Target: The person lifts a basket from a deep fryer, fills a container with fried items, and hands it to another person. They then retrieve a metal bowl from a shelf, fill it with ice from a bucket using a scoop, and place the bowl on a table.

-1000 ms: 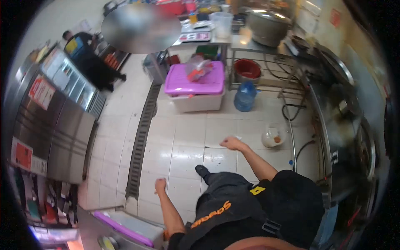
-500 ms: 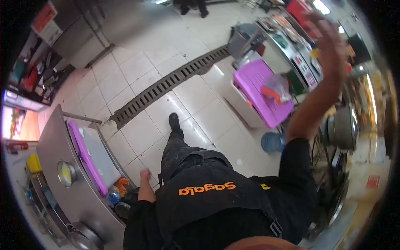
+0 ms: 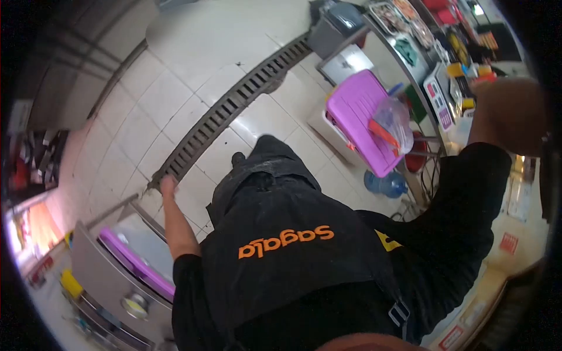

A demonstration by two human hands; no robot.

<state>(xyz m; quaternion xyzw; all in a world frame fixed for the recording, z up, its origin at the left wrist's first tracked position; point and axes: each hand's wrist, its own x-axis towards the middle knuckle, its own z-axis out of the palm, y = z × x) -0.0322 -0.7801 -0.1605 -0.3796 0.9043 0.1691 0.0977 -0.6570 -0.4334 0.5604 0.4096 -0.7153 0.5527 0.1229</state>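
Note:
My left hand (image 3: 168, 185) hangs low at my side, over the end of the floor drain grate (image 3: 234, 108) as I see it. It is small and blurred, so its finger pose cannot be made out, and no object shows in it. On the other side my right arm is raised and bent. Its forearm (image 3: 508, 111) runs to the dark right edge of the head view, and the right hand itself is out of sight. I wear a black apron (image 3: 293, 275) with orange lettering.
A white bin with a purple lid (image 3: 357, 111) stands right of the grate, a clear plastic bag (image 3: 393, 120) on it. A blue water bottle (image 3: 383, 184) lies beside it. Right, a table holds a scale (image 3: 438, 96) and trays (image 3: 389, 23). Left stands a metal table (image 3: 96, 266).
My right arm has come closer to my head, and its hand has left the view. The left arm has swung forward. The floor and tables have shifted as I walk and turn.

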